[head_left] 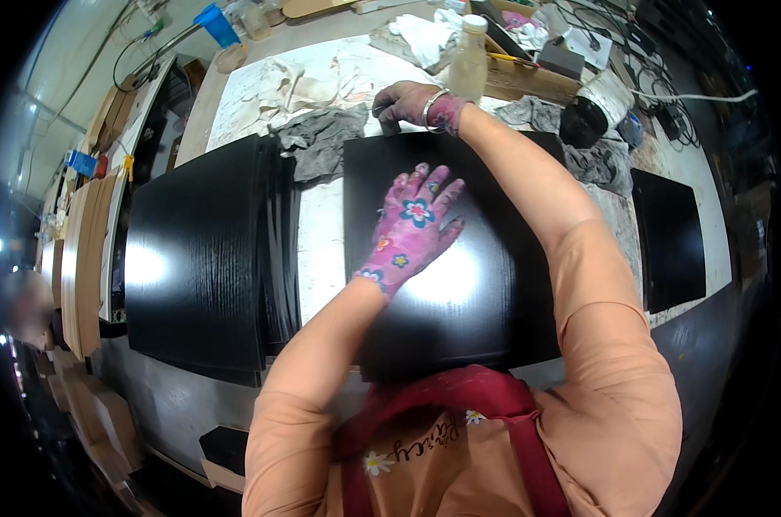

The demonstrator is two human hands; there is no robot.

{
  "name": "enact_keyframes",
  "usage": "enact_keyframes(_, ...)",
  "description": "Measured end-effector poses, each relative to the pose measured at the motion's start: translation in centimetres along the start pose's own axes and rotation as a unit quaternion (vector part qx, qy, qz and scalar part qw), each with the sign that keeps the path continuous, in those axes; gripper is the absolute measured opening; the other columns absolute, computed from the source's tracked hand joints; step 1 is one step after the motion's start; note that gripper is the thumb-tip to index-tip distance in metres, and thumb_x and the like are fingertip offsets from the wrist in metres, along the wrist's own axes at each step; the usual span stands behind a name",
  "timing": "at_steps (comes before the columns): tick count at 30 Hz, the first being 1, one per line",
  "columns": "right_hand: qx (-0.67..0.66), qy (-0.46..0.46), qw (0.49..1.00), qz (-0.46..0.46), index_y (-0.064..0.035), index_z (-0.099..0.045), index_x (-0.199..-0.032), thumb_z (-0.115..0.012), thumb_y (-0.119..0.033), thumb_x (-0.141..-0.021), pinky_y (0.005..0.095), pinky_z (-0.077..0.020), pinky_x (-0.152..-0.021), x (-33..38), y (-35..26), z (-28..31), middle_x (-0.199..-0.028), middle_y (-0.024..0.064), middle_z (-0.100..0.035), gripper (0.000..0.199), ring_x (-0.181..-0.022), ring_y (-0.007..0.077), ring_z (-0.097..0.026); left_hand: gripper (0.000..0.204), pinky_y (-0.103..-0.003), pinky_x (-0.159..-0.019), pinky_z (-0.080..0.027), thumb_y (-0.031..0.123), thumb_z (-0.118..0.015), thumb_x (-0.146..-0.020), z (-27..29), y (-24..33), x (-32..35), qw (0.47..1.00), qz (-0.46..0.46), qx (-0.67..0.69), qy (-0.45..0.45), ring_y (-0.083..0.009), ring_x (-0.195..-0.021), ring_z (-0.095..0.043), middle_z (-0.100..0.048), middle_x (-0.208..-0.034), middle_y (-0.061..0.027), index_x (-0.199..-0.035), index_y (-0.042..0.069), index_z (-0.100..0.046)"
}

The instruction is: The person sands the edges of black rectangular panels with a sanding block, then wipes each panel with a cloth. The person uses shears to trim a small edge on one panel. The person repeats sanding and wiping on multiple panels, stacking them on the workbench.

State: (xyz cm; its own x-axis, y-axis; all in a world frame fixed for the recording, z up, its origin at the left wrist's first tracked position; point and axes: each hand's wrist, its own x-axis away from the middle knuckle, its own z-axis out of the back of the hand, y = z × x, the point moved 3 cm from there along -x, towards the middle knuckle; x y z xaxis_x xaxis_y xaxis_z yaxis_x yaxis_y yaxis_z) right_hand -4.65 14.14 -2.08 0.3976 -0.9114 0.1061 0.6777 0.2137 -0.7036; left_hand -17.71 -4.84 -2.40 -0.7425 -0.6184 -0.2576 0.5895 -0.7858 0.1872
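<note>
A glossy black panel lies flat on the table in front of me. My left hand, in a pink flowered glove, rests on it with fingers spread. At the panel's far edge is my right hand, in a darkly stained glove with a bangle at the wrist. Its fingers curl down around that edge; anything within them is hidden. A crumpled grey cloth lies just left of the right hand. Beyond this hand stands a cloudy bottle with a white cap.
Several black panels are stacked on the left. Another black panel lies at the far right. Grey rags, a black-stained white container and a wooden box stand at the back right. A blue cup is at the back left.
</note>
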Motion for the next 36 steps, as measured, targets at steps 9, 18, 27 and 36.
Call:
enact_keyframes(9, 0.05, 0.062, 0.993, -0.087, -0.01, -0.069, -0.109, -0.07, -0.022, -0.081, 0.0348, -0.0494, -0.085, 13.9, 6.6, 8.8, -0.099, 0.0084, -0.071, 0.03, -0.093, 0.0233, -0.065, 0.058, -0.048, -0.116, -0.021, 0.034, -0.059, -0.091, 0.5, 1.1, -0.6, 0.998, 0.017, -0.028, -0.059, -0.0337, -0.141, -0.03, -0.038, -0.149, -0.0108, -0.143, 0.016, -0.043)
enact_keyframes(18, 0.075, 0.134, 0.979, -0.131, -0.0084, -0.069, -0.106, -0.07, -0.021, -0.08, 0.0352, -0.0498, -0.083, 24.1, 12.7, 14.3, -0.096, 0.0106, -0.071, 0.028, -0.09, 0.0261, -0.066, 0.054, -0.049, -0.116, -0.021, 0.027, -0.054, -0.091, 0.7, 2.1, -1.3, 0.997, 0.002, -0.034, -0.07, -0.0366, -0.141, -0.029, -0.037, -0.15, -0.0133, -0.143, 0.013, -0.044)
enact_keyframes(27, -0.066, 0.351, 0.917, -0.176, -0.0066, -0.063, -0.114, -0.064, -0.033, -0.086, 0.0389, -0.0477, -0.089, 28.2, 15.3, 11.4, -0.108, 0.018, -0.066, 0.039, -0.101, 0.0323, -0.064, 0.056, -0.048, -0.116, -0.022, 0.027, -0.056, -0.09, 0.4, 2.1, -1.4, 0.996, 0.012, -0.051, -0.075, -0.0358, -0.14, -0.03, -0.037, -0.15, -0.0123, -0.143, 0.014, -0.044)
enact_keyframes(36, 0.006, 0.398, 0.878, -0.267, -0.007, -0.053, -0.122, -0.062, -0.04, -0.087, 0.0451, -0.0446, -0.092, 27.5, 13.5, 8.6, -0.116, 0.0208, -0.063, 0.049, -0.109, 0.0385, -0.059, 0.057, -0.047, -0.116, -0.021, 0.026, -0.059, -0.089, 0.6, 2.1, -1.4, 0.996, 0.029, -0.046, -0.073, -0.0332, -0.141, -0.031, -0.037, -0.15, -0.0102, -0.143, 0.016, -0.044)
